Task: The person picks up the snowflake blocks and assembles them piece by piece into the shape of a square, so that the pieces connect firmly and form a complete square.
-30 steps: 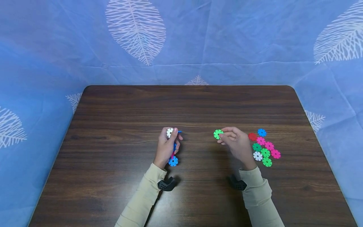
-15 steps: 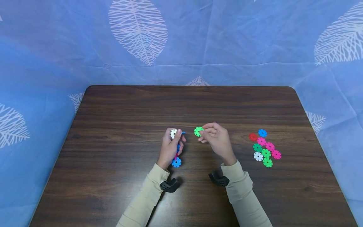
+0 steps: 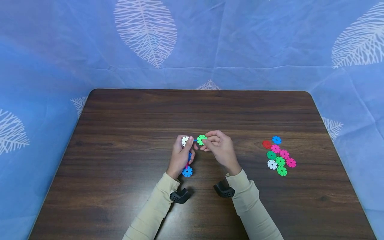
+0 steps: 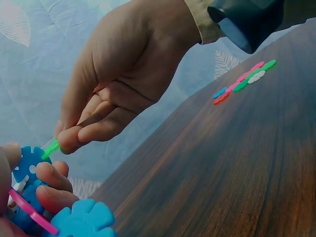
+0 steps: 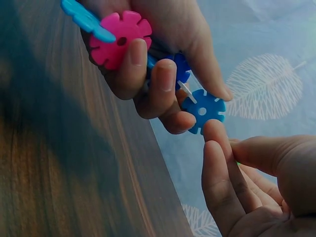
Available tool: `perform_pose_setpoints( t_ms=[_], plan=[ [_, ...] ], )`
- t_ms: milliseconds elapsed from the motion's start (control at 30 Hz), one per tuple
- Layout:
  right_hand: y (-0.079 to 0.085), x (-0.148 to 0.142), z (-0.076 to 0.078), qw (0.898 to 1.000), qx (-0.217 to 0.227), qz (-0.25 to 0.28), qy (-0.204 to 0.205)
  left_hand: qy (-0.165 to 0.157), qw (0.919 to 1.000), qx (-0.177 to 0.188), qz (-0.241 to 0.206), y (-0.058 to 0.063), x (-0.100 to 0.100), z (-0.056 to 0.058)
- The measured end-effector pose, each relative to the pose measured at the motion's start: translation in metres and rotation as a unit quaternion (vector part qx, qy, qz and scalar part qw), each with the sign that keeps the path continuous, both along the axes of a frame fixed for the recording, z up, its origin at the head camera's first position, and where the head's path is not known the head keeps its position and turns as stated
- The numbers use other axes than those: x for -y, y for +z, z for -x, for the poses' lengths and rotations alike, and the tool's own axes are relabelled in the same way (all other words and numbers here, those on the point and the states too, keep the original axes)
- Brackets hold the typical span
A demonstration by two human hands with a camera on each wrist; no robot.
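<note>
My left hand (image 3: 180, 156) grips a chain of notched snowflake discs slotted together. A white disc (image 3: 184, 141) shows by its thumb, and a blue disc (image 3: 187, 172) hangs at the near end. In the right wrist view a pink disc (image 5: 112, 30) and another blue disc (image 5: 213, 105) at the far end show too; the fingers cover other parts. My right hand (image 3: 221, 150) pinches a bright green disc (image 3: 201, 140) between thumb and fingers. Its edge meets the far-end blue disc in the left wrist view; how deep it sits in a notch, I cannot tell.
Loose discs lie flat on the brown table (image 3: 144, 113) to the right: a blue one (image 3: 276, 140), a red one (image 3: 266, 144), a white one (image 3: 272, 164), and several pink and green ones. A blue leaf-patterned cloth (image 3: 252, 40) hangs behind the table.
My right hand has moved left with the green disc, from beside the loose discs to the chain. The left hand has shifted slightly right, still holding the chain.
</note>
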State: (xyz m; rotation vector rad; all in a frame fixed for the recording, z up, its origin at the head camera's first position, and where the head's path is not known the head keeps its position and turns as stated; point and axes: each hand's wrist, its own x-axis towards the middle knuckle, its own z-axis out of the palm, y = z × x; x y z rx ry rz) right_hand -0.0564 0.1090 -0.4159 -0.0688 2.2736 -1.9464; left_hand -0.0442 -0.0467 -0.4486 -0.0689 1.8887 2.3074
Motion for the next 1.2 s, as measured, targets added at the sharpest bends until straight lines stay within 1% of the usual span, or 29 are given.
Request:
perform_pose_setpoints(
  t_ms=[267,467,633,733,900,967,1067,1200],
  plan=[
    [-0.002,0.001,0.000,1.000,-0.005,-0.002,-0.002,-0.002,0.9999,-0.007,0.008,0.000,0.000,0.000],
    [-0.006,0.003,-0.002,0.999,-0.021,0.033,-0.019,-0.008,0.9997,-0.019,0.010,-0.001,-0.001,0.000],
    [-0.009,0.003,-0.001,0.998,-0.038,0.048,-0.025,-0.008,0.9994,-0.028,0.021,-0.001,-0.002,0.000],
    [-0.010,0.002,-0.001,0.997,-0.034,0.064,-0.024,-0.012,0.9990,-0.033,0.027,-0.001,-0.004,0.000],
    [-0.013,0.003,-0.002,0.996,-0.011,0.085,-0.030,-0.013,0.9984,-0.038,0.039,-0.001,-0.006,0.000],
    [-0.015,0.004,-0.002,0.995,-0.009,0.090,-0.034,-0.008,0.9984,-0.038,0.042,-0.001,-0.005,-0.001],
    [-0.016,0.006,-0.001,0.996,-0.017,0.079,-0.028,0.011,0.9990,-0.028,0.032,-0.002,-0.004,0.000],
    [-0.018,0.008,-0.002,0.998,-0.030,0.047,-0.014,0.041,0.9991,0.005,0.001,-0.003,-0.002,0.002]
  ],
)
